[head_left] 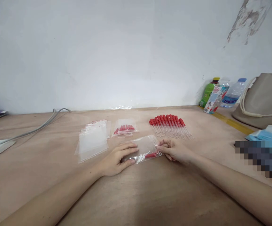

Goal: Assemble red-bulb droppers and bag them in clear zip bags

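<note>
A clear plastic bag (147, 142) lies on the table between my hands, with one red dropper bulb (150, 155) showing in it. My left hand (119, 158) rests over the bag's left end, fingers apart. At the right end, my right hand (171, 150) is closed, its thumb and fingers pinching the bag's edge near the bulb. Whether those fingers also grip the dropper's tube is hidden. Just beyond my right hand, several droppers (170, 124) with red bulbs and clear tubes lie side by side in a fan.
Flat zip bags (92, 141) lie stacked to the left. Behind my hands are small bags of red-bulbed droppers (126, 127). Bottles (213, 95), a beige handbag (263, 97) and a blue packet (267, 136) occupy the right. A grey cable (44, 123) crosses the left.
</note>
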{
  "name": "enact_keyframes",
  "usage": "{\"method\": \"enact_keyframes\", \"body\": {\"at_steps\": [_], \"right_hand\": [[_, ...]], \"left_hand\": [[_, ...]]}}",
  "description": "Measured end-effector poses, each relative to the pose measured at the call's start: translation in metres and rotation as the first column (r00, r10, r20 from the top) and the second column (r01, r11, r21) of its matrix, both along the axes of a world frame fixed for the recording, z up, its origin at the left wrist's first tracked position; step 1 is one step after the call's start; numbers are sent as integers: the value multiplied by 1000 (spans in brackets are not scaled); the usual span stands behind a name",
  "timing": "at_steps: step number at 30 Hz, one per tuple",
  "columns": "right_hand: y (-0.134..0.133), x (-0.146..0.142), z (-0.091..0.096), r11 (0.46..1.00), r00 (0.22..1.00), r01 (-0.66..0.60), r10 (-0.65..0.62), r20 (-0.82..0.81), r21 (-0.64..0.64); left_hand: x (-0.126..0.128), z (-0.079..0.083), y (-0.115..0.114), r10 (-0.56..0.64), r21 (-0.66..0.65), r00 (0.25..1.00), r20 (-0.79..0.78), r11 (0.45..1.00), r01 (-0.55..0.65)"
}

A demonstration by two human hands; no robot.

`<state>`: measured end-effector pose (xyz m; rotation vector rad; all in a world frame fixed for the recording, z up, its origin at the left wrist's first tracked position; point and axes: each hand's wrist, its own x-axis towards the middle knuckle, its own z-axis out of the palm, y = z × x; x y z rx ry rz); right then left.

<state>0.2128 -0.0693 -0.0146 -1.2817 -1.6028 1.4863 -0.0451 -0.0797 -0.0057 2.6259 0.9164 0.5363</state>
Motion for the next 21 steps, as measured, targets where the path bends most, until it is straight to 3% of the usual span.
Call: {"method": "enact_keyframes", "body": {"at_steps": [3, 5, 7, 9, 11, 15, 21], "right_hand": [[8, 3, -2, 997, 995, 67, -69, 64, 41], [18, 8, 0, 964, 965, 114, -165, 203, 240], [31, 11, 6, 866, 890, 85, -288, 354, 492], [45, 10, 14, 788, 777, -2, -386, 497, 616], [59, 3, 21, 770, 661, -37, -458, 594, 637], [85, -22, 29, 799, 444, 16, -544, 712, 601], [110, -40, 25, 831, 416, 107, -536, 734, 546]], "left_hand": [[0, 0, 0, 16, -10, 1000, 8, 1000, -16], [1, 0, 1, 17, -18, 1000, -3, 1000, -17], [0, 0, 1, 22, -24, 999, -23, 999, -23], [0, 0, 1, 31, -32, 998, -46, 999, -32], [0, -1, 2, 33, -35, 997, -63, 999, -35], [-1, -1, 2, 17, -6, 997, -71, 1000, -18], [0, -1, 1, -1, 5, 999, -51, 1000, 1]]}}
